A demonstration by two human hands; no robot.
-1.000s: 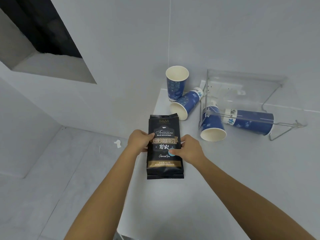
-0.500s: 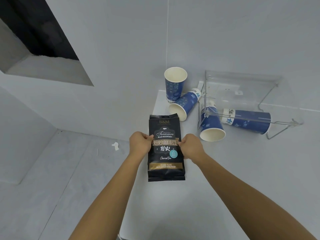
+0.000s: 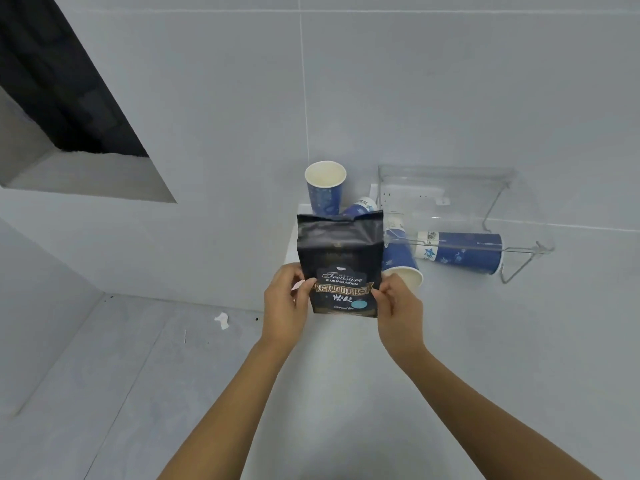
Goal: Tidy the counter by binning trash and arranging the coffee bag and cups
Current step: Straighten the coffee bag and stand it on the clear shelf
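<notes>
Pale grey counter (image 3: 450, 358), the largest item, ran along a grey tiled wall (image 3: 450, 81) and ended at its left edge above a grey floor (image 3: 104, 375). Clear plastic cup holder (image 3: 446, 188) on a wire frame stood at the back right of the counter, against the wall. Black coffee bag (image 3: 341, 263), printed with gold and white lettering, was held upright above the counter's left end, label toward the camera. Left hand (image 3: 285, 301) pinched the bag's lower left edge between thumb and fingers; right hand (image 3: 398, 308) pinched the lower right edge the same way, both closed firmly on the bag. Blue paper cup (image 3: 459, 251) lay on its side beneath the holder. Upright blue cup (image 3: 325, 190) stood at the back corner, just behind the bag. Tipped blue cup (image 3: 401, 263) lay just right of the bag, mouth toward the camera. A fourth cup (image 3: 360, 207) showed only partly behind the bag's top. White scrap (image 3: 221, 321) lay on the floor.
</notes>
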